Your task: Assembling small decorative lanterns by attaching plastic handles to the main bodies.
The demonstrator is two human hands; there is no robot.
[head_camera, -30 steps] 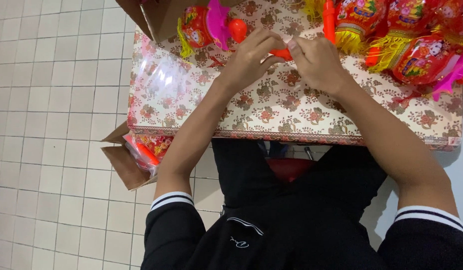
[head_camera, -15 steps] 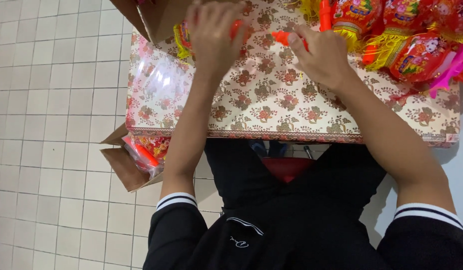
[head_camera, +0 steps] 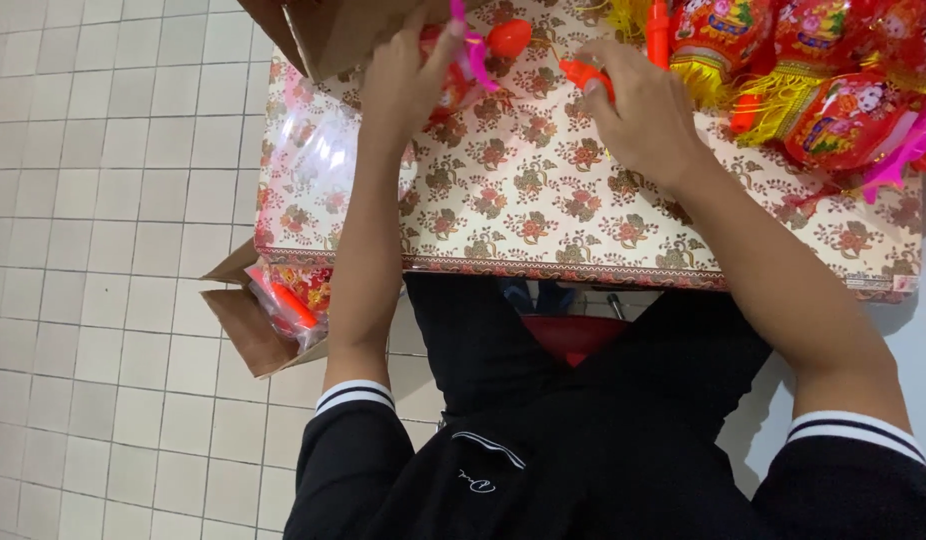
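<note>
L hand [head_camera: 408,80] near table [head_camera: 583,262] edge.

glossy plastic tablecloth [head_camera: 543,215], matt cardboard box [head_camera: 245,322]

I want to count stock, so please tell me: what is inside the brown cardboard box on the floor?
The cardboard box shows red and orange packaged toys in clear plastic. The table covers its far part, so the rest is hidden.
</note>
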